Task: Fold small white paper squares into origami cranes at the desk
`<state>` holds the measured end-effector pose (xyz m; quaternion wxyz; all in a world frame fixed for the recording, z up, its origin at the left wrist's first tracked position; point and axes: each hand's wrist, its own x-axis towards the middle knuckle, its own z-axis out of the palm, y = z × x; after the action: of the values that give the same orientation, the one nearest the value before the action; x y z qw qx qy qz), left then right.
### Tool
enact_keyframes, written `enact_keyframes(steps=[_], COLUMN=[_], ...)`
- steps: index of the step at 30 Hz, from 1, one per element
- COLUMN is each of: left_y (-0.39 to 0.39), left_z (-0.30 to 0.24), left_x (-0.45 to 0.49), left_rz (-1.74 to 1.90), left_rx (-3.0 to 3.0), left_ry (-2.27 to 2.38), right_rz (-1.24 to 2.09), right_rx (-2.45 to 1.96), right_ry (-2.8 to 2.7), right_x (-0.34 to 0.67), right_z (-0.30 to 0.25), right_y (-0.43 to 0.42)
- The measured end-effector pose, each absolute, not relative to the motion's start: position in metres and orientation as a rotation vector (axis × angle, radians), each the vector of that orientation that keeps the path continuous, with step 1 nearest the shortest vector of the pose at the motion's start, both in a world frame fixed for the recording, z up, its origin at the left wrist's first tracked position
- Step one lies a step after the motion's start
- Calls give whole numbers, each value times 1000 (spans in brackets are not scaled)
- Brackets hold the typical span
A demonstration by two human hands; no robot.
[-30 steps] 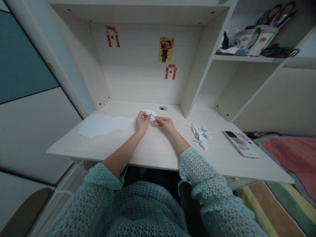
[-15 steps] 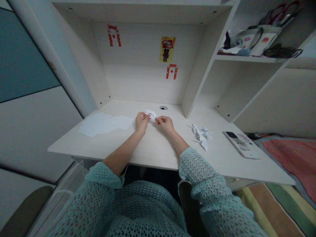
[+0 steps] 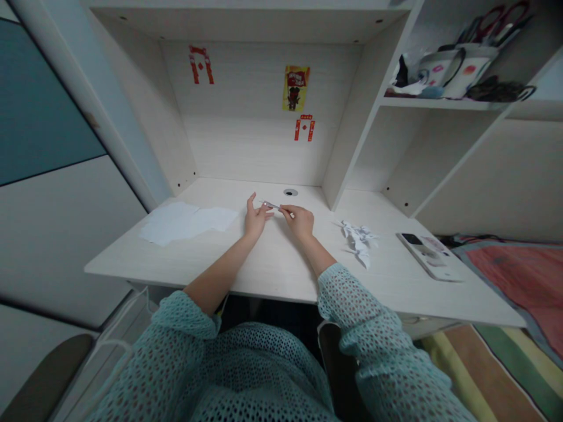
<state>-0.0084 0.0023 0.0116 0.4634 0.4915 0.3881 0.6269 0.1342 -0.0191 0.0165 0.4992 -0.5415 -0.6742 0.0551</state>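
The left hand point(image 3: 255, 220) is loosely spread above the surface point(image 3: 272, 266), one finger raised well away from the others and another fingertip against the left end of a small folded white paper point(image 3: 272, 205); the right hand point(image 3: 299, 221) is closed to a narrow pinch, thumb and finger holding the right end of that paper; the paper lies between the two hands, seen as a thin, slanting strip, its folds too small to make out.

On the high shelf point(image 3: 444, 104) at the right stand two cups, side by side; the white cup point(image 3: 470, 73) with an orange-red spot holds scissors point(image 3: 497, 26) with red handles, among several pens or similar slim tools; the other cup point(image 3: 433, 70), with a pink mark, is partly blurred, and I cannot tell what is in it; a dark tangled item point(image 3: 499, 91) lies just beside the white cup.

Flat white sheets point(image 3: 182, 223) lie on the surface near the left hand; a cluster of folded white paper pieces point(image 3: 359, 239) lies to the right of the right hand; a phone point(image 3: 428, 257) rests farther right, apart from the cluster.
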Motion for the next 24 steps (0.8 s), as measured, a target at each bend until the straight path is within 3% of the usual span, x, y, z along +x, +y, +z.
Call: enact_keyframes(steps=[14, 24], left_y=[2, 2], left_z=[16, 15], left_x=[-13, -12], left_rz=[1442, 1357], left_rx=[1276, 1366], left_ry=[859, 825], right_rz=[403, 399], right_rx=[-1014, -973], right_ry=[-1641, -1541], right_x=[129, 131], right_z=[19, 16], right_y=[-18, -14])
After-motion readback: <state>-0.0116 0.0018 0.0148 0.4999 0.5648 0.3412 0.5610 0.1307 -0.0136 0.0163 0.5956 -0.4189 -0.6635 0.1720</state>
